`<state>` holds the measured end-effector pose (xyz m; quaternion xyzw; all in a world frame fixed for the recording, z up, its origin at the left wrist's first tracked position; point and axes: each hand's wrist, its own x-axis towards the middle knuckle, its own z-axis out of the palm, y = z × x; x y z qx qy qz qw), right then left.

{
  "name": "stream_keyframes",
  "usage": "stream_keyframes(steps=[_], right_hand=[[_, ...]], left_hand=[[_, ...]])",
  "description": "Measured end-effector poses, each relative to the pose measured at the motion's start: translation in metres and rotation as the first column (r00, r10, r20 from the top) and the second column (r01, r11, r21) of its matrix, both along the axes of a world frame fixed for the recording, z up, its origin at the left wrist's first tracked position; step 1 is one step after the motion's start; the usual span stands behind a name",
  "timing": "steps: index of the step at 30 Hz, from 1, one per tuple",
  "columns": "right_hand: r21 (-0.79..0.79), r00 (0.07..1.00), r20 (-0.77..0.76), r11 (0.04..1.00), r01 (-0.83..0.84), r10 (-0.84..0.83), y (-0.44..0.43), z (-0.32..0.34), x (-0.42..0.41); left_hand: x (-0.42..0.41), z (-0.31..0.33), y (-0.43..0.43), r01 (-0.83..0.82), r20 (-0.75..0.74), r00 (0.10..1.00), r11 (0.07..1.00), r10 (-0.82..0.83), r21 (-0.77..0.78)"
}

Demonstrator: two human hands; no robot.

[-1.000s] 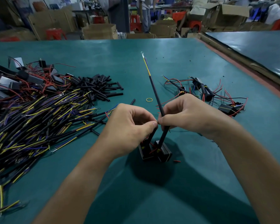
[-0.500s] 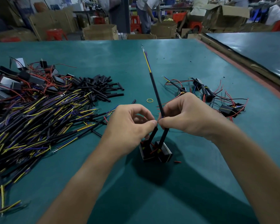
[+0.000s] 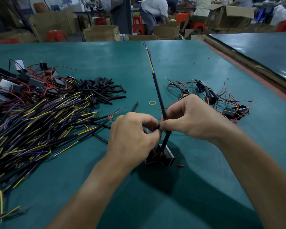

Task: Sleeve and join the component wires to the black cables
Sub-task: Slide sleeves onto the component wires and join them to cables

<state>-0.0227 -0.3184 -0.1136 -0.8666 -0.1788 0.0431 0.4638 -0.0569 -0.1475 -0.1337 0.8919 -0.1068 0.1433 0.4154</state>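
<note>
Both hands meet over the component (image 3: pixel 160 157), a small black box on the table (image 3: pixel 205 187).

Left hand (image 3: pixel 134 134): thumb and forefinger tips are pressed together, apparently on the component wires (image 3: pixel 156 155). Red and yellow show at the box, but the ends are hidden under the fingertips.

Right hand (image 3: pixel 193 119): thumb and forefinger are clamped on the black cable (image 3: pixel 157 90), with the other fingers curled behind it. The two pinches touch, so the joint sits between them, unseen.

Key geometry:
- The cable's long axis runs from the pinch to 12 o'clock, leaning toward 11.
- Its free end with the ring lug (image 3: pixel 144 44) is up in the air, well apart from the hands.
- From the pinch toward 6 o'clock a thicker black tube, likely the sleeve (image 3: pixel 166 139), drops into the box, just beside the right fingertips. The right hand is nearer.

Judgement: the twist is in progress. After that the sleeve has to slide up that same 12–6 line over the joint. If the cable tilts off axis, the strands could snag the sleeve mouth.

Stock:
- cable pile (image 3: pixel 40 121) at 9 o'clock
- loose sleeves (image 3: pixel 99 90) at 10
- joined units (image 3: pixel 221 103) at 2
</note>
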Motion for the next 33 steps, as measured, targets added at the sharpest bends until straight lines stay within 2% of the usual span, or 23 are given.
stream_keyframes(steps=[3, 7, 10, 15, 25, 29, 33], right_hand=[[-0.007, 1.0, 0.012, 1.0, -0.004, 0.004, -0.0002, 0.0008, -0.0007], [-0.044, 0.999, 0.022, 0.999, 0.028, -0.027, 0.0004, -0.0008, 0.0001], [-0.05, 0.997, 0.011, 0.996, 0.074, -0.074, 0.0015, -0.002, 0.0], [-0.06, 0.99, -0.004, 0.989, 0.138, -0.139, 0.0039, -0.0039, -0.0003], [-0.088, 0.995, 0.039, 0.992, 0.094, -0.091, 0.0031, -0.0018, -0.0012], [-0.086, 0.996, 0.052, 0.994, 0.07, -0.066, 0.0026, -0.0018, -0.0019], [-0.088, 0.997, 0.063, 0.995, 0.042, -0.037, 0.0018, -0.0017, -0.0021]], left_hand=[[0.0035, -0.0032, 0.001, 0.052, -0.079, 0.995, 0.995, -0.059, -0.089], [0.0071, -0.0036, 0.0036, 0.08, -0.128, 0.987, 0.991, -0.093, -0.108], [0.0063, -0.002, 0.0026, 0.038, -0.069, 0.997, 0.993, -0.046, -0.108], [0.0014, 0.0001, -0.001, -0.007, 0.091, 0.996, 1.0, 0.006, 0.015], [-0.0002, 0.0006, -0.0013, -0.031, 0.166, 0.986, 0.993, 0.011, 0.116], [-0.0011, 0.0015, -0.0012, -0.035, 0.12, 0.992, 0.997, 0.026, 0.069], [0.0033, -0.0004, 0.0001, -0.001, -0.041, 0.999, 0.998, -0.002, -0.069]])
